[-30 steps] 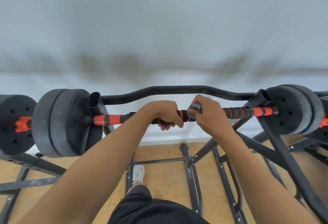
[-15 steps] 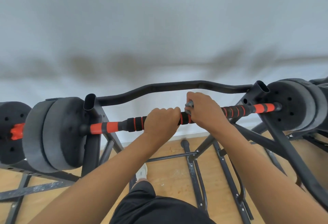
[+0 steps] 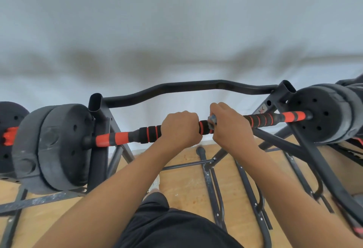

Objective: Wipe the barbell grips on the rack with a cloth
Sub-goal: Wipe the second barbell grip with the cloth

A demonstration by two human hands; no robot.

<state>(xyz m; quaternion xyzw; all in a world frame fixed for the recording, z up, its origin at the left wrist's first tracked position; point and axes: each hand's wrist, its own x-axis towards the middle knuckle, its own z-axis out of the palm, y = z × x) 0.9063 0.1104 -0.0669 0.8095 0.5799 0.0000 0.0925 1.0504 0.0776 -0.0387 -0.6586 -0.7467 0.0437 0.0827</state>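
A person's view down onto a barbell (image 3: 125, 136) lying across a black rack (image 3: 100, 149), running from 9 o'clock to 3 o'clock with dark weight plates (image 3: 53, 147) at each end. The left hand (image 3: 180, 129) is curled in a fist around the bar's black and orange foam grip just left of centre. The right hand (image 3: 231, 128) sits just beside it toward 3 o'clock, fingers wrapped over the grip and pinching a small grey cloth (image 3: 212, 120) against the bar, only a scrap of it showing at the thumb. Compared with a second ago, the left hand has closed fully over the bar and the two hands sit closer together, while the cloth hand has barely travelled. This suggests the left hand is steadying the bar as the right rubs the middle section; the striped grip toward 3 o'clock and the one toward 9 o'clock look yet to be covered
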